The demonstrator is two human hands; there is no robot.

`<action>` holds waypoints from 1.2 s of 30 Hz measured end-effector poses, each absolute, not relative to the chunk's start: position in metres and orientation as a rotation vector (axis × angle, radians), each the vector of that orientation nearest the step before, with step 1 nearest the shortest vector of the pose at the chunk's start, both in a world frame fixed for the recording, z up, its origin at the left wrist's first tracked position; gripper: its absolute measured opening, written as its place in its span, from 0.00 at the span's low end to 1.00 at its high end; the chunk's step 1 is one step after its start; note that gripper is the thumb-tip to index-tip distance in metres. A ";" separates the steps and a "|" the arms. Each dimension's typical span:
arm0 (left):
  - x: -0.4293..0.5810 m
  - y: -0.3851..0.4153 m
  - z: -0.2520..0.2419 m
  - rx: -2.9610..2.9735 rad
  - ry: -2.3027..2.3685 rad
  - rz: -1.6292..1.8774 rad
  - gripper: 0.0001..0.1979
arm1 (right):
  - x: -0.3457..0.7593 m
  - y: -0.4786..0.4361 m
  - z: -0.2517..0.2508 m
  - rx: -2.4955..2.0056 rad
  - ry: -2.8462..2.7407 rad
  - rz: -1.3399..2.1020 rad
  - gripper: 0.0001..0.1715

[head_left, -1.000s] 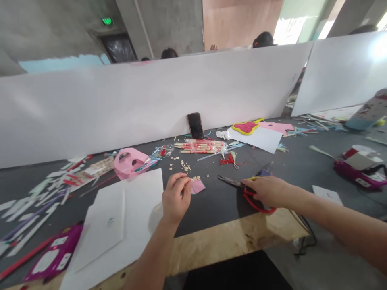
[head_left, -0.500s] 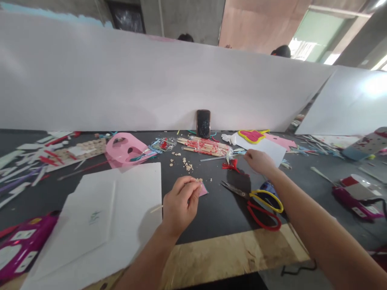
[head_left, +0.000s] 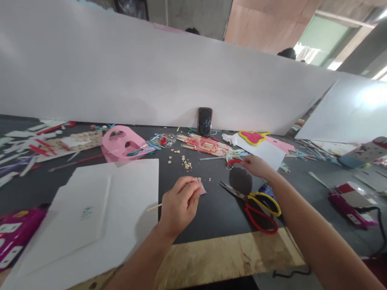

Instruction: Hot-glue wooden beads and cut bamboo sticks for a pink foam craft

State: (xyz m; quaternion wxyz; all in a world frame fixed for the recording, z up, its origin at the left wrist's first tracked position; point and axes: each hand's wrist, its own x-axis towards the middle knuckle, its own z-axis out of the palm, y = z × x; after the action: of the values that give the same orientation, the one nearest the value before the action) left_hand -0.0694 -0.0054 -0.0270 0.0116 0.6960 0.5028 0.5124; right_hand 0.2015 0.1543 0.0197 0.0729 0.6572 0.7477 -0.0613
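My left hand (head_left: 179, 208) is closed over the dark tabletop, fingers wrapped round a thin pale stick (head_left: 154, 207) whose end pokes out to the left. A small pink piece (head_left: 203, 188) shows by its fingertips, with tiny beige bits (head_left: 198, 179) just behind; whether the hand touches the piece I cannot tell. Farther back, my right hand (head_left: 258, 167) pinches a red ribbon-like strip (head_left: 234, 162). Between the hands lie scissors (head_left: 242, 196) with one yellow and one red handle, blades partly apart. Small beige pieces (head_left: 186, 164) are scattered in front of the left hand.
White boards (head_left: 127, 205) lie at left, near a magenta power strip (head_left: 18, 233). Behind are a pink plastic shape (head_left: 136, 143), wrapped red-and-beige sticks (head_left: 205, 145) and a phone (head_left: 204, 121) against a white partition (head_left: 151, 80). A blue object (head_left: 267, 191) sits beneath the right forearm.
My right hand has moved slightly down to the red strip and now pinches it; the strip was lying on the table before. My left hand stays nearly still. The camera view has shifted a little.
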 end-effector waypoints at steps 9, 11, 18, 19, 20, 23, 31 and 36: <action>-0.071 -0.006 -0.027 2.153 1.586 1.636 0.04 | 0.208 0.153 0.028 2.124 2.337 0.050 0.20; -0.071 -0.005 -0.027 2.148 1.598 1.641 0.04 | 0.196 0.152 0.013 2.004 2.371 -0.075 0.17; -0.072 -0.005 -0.026 2.122 1.627 1.643 0.05 | 0.173 0.156 -0.009 1.918 2.366 -0.173 0.18; -0.072 -0.005 -0.026 2.113 1.638 1.647 0.05 | 0.171 0.154 -0.007 1.921 2.374 -0.170 0.18; -0.072 -0.005 -0.026 2.102 1.654 1.651 0.05 | 0.167 0.151 -0.004 1.916 2.391 -0.172 0.18; -0.073 -0.005 -0.024 2.053 1.719 1.671 0.06 | 0.152 0.135 0.001 1.811 2.500 -0.247 0.17; -0.073 -0.003 -0.025 2.017 1.741 1.642 0.06 | 0.113 0.104 -0.012 1.606 2.686 -0.561 0.13; -0.074 -0.004 -0.025 2.011 1.750 1.632 0.07 | 0.123 0.093 -0.005 1.833 2.841 -0.759 0.08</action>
State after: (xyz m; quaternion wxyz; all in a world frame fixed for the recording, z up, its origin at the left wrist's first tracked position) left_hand -0.0738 -0.0035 -0.0246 0.0083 0.6434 0.5598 0.5221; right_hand 0.1231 0.0932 -0.0046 -0.1608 0.5221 0.8092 -0.2162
